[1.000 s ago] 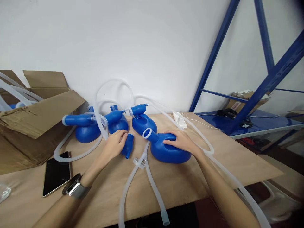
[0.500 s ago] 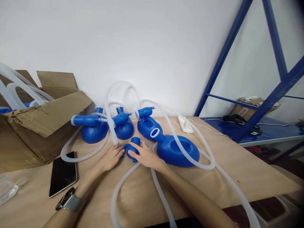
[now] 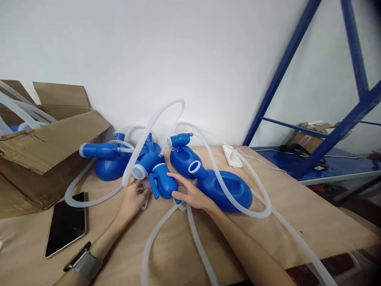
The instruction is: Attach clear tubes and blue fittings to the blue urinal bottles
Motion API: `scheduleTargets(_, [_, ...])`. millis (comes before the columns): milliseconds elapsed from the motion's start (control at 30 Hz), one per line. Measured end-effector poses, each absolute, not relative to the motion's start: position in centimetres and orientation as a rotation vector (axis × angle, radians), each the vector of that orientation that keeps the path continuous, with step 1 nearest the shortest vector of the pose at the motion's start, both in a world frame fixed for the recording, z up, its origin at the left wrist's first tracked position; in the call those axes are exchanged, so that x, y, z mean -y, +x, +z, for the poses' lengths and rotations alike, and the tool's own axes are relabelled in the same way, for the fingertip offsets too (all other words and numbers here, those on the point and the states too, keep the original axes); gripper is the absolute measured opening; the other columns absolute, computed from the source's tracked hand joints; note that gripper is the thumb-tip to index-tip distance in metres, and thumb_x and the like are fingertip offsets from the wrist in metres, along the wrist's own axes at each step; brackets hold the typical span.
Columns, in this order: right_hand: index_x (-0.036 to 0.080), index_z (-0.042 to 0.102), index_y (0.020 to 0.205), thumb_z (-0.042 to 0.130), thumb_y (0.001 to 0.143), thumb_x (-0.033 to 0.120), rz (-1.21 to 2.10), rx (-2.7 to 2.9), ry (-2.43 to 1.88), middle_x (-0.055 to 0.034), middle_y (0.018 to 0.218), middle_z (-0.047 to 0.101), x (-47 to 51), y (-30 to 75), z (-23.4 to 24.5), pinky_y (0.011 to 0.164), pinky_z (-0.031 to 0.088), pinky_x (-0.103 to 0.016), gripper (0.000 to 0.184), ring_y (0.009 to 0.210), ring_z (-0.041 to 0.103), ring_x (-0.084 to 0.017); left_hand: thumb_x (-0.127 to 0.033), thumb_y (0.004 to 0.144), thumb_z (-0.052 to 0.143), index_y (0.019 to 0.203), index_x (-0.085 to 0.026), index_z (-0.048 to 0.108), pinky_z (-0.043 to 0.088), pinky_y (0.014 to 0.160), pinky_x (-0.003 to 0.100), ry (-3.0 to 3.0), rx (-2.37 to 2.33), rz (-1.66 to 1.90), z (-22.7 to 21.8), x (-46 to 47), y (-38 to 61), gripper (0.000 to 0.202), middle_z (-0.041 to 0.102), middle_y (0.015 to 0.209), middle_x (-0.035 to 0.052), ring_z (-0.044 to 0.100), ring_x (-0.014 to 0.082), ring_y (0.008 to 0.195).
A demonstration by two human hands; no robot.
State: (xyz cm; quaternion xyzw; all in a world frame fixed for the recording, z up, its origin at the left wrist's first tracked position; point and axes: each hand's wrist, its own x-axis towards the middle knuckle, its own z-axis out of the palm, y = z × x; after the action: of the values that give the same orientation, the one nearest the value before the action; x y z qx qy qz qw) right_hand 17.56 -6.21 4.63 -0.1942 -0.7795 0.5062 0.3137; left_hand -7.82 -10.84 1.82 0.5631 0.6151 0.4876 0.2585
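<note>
In my right hand (image 3: 192, 193) is a blue urinal cup (image 3: 166, 184) with a white rim and a side handle. The thumb and fingers close on its lower right side, and its rim faces up and away. My left hand (image 3: 133, 197) has curled fingers around a small translucent cap (image 3: 146, 184), partly hidden. A pale tab (image 3: 145, 203) shows below those fingers. Just above the left hand is the free end of a translucent hose (image 3: 127, 178). Another blue urinal cup (image 3: 145, 165) lies behind my hands, its white mouth towards me.
Blue urinal bottles (image 3: 229, 188) with hoses stand behind and to the right. An open cardboard box (image 3: 56, 139) full of hoses is at left, with a phone (image 3: 67, 224) before it. A white power strip (image 3: 232, 156) lies near the wall. Blue shelving (image 3: 336, 159) borders the table's right.
My right hand has lifted and turned the blue cup, so its white rim now shows. My left hand has moved left and curled its fingers. The other cup and its hose have shifted.
</note>
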Motion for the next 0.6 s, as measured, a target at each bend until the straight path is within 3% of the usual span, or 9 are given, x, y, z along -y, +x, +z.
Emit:
scheduleTargets(133, [0.032,0.045,0.157,0.062,0.1,0.053,1.552,2.023,-0.404,-0.0065,0.161,0.045,6.3,17.8,4.8,0.121,0.038,-0.045,0.063,0.146,0.046,-0.029,-0.043,0.07,0.08,0.117,-0.015,0.068,0.062,0.077,0.037,1.328,-1.515,1.521,2.5,11.4,-6.9,0.056,0.074,0.12,0.0148,0.074,0.029,0.096])
scheduleTargets(233, [0.031,0.044,0.158,0.064,0.099,0.053,1.581,1.997,-0.387,-0.0065,0.159,0.045,6.1,18.0,4.5,0.119,0.039,-0.042,0.066,0.144,0.048,-0.028,-0.05,0.068,0.084,0.126,-0.013,0.066,0.062,0.08,0.039,1.272,-1.481,1.613,2.9,11.5,-6.5,0.072,0.077,0.111,0.0143,0.075,0.0282,0.094])
scheduleTargets(333, [0.028,0.043,0.159,0.057,0.103,0.055,1.543,2.031,-0.421,-0.0078,0.142,0.06,5.8,18.1,4.1,0.111,0.046,-0.041,0.065,0.129,0.059,-0.025,-0.058,0.068,0.084,0.127,-0.013,0.067,0.061,0.09,0.043,1.25,-1.447,1.686,3.2,11.7,-6.3,0.076,0.077,0.115,0.0155,0.075,0.0302,0.1])
scheduleTargets(433, [0.028,0.043,0.16,0.044,0.106,0.06,1.428,2.135,-0.434,-0.0074,0.127,0.069,5.9,17.9,4.1,0.105,0.05,-0.043,0.062,0.116,0.066,-0.024,-0.058,0.077,0.077,0.122,-0.014,0.072,0.058,0.1,0.046,1.328,-1.396,1.659,2.9,12.1,-6.2,0.064,0.075,0.123,0.0166,0.073,0.0327,0.112])
scheduleTargets(500, [0.029,0.04,0.161,0.042,0.104,0.067,1.271,2.218,-0.436,-0.0098,0.142,0.063,6.5,17.4,4.4,0.113,0.045,-0.048,0.069,0.129,0.061,-0.028,-0.052,0.081,0.074,0.124,-0.016,0.073,0.056,0.103,0.049,1.429,-1.417,1.632,2.4,12.5,-5.9,0.056,0.073,0.129,0.0155,0.071,0.0334,0.116])
scheduleTargets(600, [0.026,0.031,0.165,0.061,0.09,0.076,0.948,2.366,-0.516,-0.0151,0.162,0.045,7.8,16.5,4.9,0.125,0.02,-0.062,0.095,0.148,0.044,-0.038,-0.037,0.081,0.072,0.128,-0.02,0.073,0.052,0.108,0.052,1.59,-1.499,1.649,1.5,13.0,-5.4,0.05,0.07,0.135,0.0127,0.067,0.0344,0.124])
